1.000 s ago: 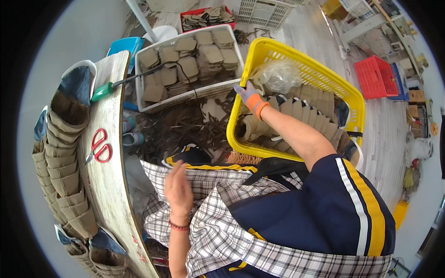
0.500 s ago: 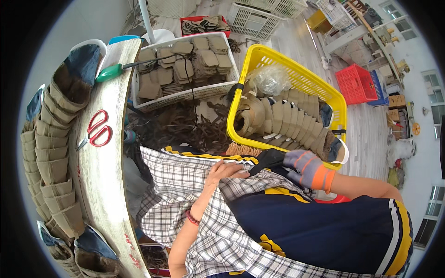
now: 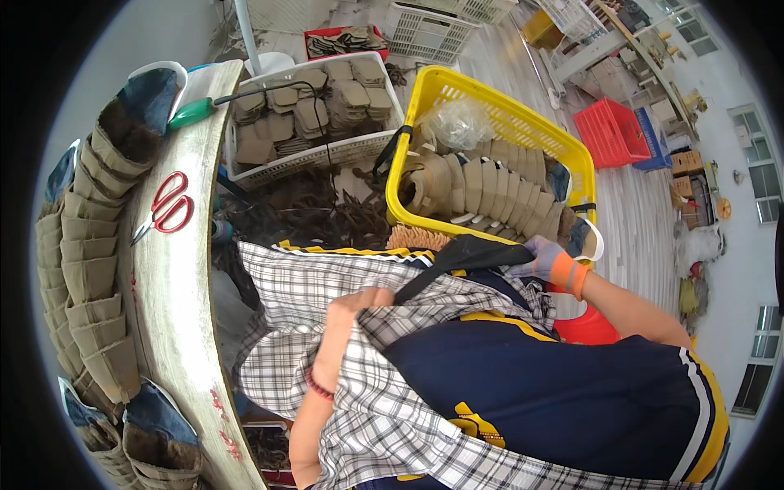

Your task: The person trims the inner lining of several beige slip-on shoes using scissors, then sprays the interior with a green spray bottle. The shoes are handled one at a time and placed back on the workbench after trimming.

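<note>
Right hand (image 3: 549, 263) moved onto black strap (image 3: 457, 257); left hand (image 3: 353, 314) grips checked cloth (image 3: 327, 286).

Colours I log: yellow basket (image 3: 425, 90) of tan pieces (image 3: 490, 192); white crate (image 3: 371, 147); red crate (image 3: 608, 135); red-handled scissors (image 3: 167, 204); green-handled tool (image 3: 192, 113); black-and-white checked cloth (image 3: 327, 286); black strap (image 3: 457, 257); navy shirt (image 3: 531, 384), yellow-and-white stripes; grey glove (image 3: 543, 260), orange cuff.

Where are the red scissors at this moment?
In the head view, the red scissors lie on the pale bench at the left, beside the row of brown pieces and below the green-handled tool.
</note>
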`<state>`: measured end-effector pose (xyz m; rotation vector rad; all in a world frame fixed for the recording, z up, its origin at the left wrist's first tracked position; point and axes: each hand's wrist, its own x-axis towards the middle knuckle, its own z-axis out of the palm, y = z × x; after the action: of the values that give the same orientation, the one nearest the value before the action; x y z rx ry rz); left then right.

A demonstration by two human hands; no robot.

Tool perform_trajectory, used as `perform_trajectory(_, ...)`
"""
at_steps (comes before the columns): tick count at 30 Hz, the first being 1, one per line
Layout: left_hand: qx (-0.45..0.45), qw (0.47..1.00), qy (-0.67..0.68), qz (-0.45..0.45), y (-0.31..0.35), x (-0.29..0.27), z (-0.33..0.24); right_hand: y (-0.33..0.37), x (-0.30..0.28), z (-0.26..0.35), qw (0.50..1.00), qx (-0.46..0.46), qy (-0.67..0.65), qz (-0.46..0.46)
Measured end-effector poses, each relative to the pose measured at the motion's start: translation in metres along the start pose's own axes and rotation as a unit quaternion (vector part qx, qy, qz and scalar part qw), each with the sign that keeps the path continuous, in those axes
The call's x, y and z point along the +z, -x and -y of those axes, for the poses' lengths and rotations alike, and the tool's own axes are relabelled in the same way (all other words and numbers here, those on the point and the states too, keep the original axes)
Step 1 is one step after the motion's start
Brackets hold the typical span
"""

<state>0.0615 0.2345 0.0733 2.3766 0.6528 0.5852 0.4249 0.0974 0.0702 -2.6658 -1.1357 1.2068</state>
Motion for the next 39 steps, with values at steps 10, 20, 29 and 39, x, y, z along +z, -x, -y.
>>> perform_trajectory(10,-0.089,0.992,-0.08,-0.027,0.011,-0.033,-0.023,0.031,-0.031,0.053,0.985,-0.173,0.014,-0.01)
perform_trajectory(20,-0.145,0.913,0.327,0.199,-0.091,0.056,0.031,-0.204,-0.036,-0.236,0.861,0.227,-0.437,-0.125)
perform_trajectory(29,-0.44,0.833,0.298,0.155,-0.192,0.18,0.089,-0.263,-0.038,-0.308,0.778,0.439,-0.436,-0.109)
perform_trajectory(39,-0.572,0.737,0.336,0.133,-0.213,0.239,0.123,-0.309,-0.033,-0.264,0.729,0.331,-0.586,-0.121)
